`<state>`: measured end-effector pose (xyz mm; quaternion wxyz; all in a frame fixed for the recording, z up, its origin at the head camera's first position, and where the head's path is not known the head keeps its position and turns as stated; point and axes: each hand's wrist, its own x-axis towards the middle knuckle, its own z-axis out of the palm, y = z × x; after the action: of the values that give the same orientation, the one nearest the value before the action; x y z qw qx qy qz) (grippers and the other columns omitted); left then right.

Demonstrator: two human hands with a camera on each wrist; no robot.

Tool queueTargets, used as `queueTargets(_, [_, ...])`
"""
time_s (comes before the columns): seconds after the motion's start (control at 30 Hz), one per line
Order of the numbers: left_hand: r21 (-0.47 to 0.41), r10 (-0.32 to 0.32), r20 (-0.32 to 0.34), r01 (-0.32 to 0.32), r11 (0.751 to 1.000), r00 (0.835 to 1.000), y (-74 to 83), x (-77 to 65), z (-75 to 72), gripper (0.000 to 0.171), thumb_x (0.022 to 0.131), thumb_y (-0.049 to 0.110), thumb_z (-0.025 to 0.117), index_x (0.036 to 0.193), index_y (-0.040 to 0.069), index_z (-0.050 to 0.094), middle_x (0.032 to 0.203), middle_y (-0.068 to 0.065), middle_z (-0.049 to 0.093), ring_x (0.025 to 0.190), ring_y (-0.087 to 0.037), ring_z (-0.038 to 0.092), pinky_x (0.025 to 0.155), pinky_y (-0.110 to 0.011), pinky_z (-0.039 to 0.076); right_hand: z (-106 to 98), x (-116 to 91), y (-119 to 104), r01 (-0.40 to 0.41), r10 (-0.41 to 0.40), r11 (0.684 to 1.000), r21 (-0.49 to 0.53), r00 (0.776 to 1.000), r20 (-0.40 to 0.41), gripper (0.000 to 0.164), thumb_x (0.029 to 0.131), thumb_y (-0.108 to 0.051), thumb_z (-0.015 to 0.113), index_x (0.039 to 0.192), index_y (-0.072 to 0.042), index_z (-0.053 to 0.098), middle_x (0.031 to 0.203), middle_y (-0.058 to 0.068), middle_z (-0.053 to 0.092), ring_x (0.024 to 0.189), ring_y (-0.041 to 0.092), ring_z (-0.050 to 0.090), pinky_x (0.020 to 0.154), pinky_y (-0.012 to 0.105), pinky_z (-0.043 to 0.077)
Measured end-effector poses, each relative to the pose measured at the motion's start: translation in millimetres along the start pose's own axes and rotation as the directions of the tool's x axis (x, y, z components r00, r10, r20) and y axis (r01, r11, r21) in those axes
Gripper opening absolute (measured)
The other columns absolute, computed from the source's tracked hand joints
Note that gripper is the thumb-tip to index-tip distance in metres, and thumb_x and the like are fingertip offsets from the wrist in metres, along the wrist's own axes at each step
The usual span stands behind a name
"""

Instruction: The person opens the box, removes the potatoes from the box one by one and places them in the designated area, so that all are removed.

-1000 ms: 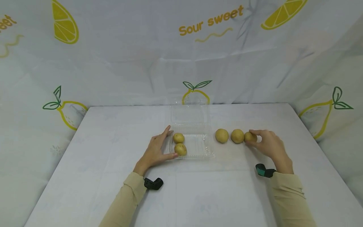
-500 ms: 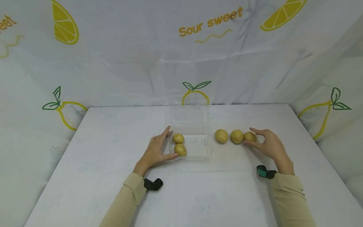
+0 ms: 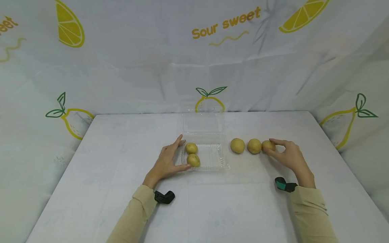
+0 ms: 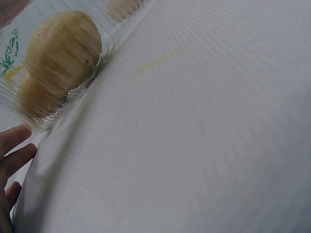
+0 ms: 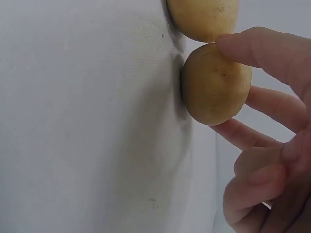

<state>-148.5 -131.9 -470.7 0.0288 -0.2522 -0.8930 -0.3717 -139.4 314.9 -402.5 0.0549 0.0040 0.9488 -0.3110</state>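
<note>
My left hand [image 3: 166, 161] spans the left end of a clear plastic clamshell box [image 3: 212, 157], thumb at the front corner and fingers toward the back. Its fingers are spread and fairly straight, and in the left wrist view the fingertips [image 4: 17, 137] come right up to the box. Two small potatoes, a front one [image 3: 193, 160] and a back one [image 3: 191, 148], sit inside along that end. My right hand [image 3: 290, 155] pinches the rightmost potato [image 5: 216, 85] of a row between thumb and fingers, close to the table. A neighbouring potato [image 5: 206, 17] lies right beside it.
The box's transparent lid [image 3: 202, 122] stands open at the back. Two more potatoes, one nearer the box [image 3: 237, 145] and one in the middle of the row [image 3: 254, 146], lie right of it. A white cloth printed with lemons [image 3: 136, 77] hangs behind the white table [image 3: 212, 209].
Half a second ago my right thumb and index finger were spread wider around the rightmost potato; now they are closer in on it. The left hand and the box have stayed put.
</note>
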Motion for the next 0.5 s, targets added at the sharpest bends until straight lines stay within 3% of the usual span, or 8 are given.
queueTargets(0.5, [0.016, 0.021, -0.005, -0.020, 1.000, 1.000, 2.7, 0.2, -2.1, 0.124, 0.077, 0.096, 0.042, 0.165, 0.012, 0.016, 0.157, -0.016, 0.050, 0.141, -0.039, 0.051, 0.115, -0.060, 0.033, -1.4, -2.4, -2.2, -0.072, 0.072, 0.997, 0.034, 0.997, 0.014, 0.075, 0.096, -0.046, 0.068, 0.145, 0.007, 0.051, 0.151, 0.039, 0.041, 0.144, 0.060, 0.032, 0.111, 0.073, 0.033])
